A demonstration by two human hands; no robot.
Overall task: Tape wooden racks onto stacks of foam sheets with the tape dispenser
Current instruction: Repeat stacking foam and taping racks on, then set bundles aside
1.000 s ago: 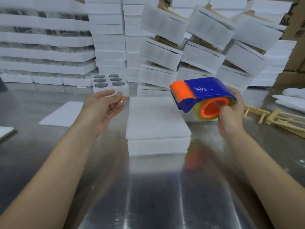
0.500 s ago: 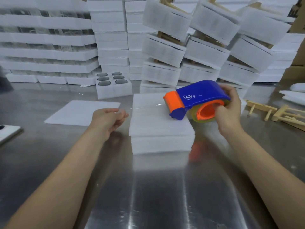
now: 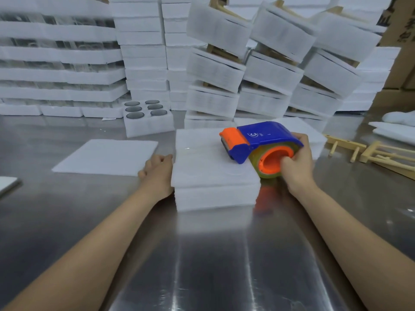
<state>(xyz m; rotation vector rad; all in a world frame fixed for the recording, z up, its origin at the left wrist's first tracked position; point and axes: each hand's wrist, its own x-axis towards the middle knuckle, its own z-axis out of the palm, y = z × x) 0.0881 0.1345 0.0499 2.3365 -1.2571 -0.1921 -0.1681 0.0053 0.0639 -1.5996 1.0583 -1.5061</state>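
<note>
Tape dispenser [image 3: 260,140] lowered onto foam stack [image 3: 202,173], gripped by right hand [image 3: 296,164], left hand [image 3: 157,171] curled against stack's side

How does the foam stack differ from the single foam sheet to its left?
The foam stack is thick, the foam sheet thin. The stack has the tape dispenser above it and the left hand at its edge; the sheet lies untouched. Both are white, on the table.

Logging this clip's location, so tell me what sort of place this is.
Probably a packing workshop or warehouse: foam-wrapped bundles are stacked high along the back, a steel worktable holds a tape dispenser and a foam sheet stack, and cardboard cartons stand at right.
</note>
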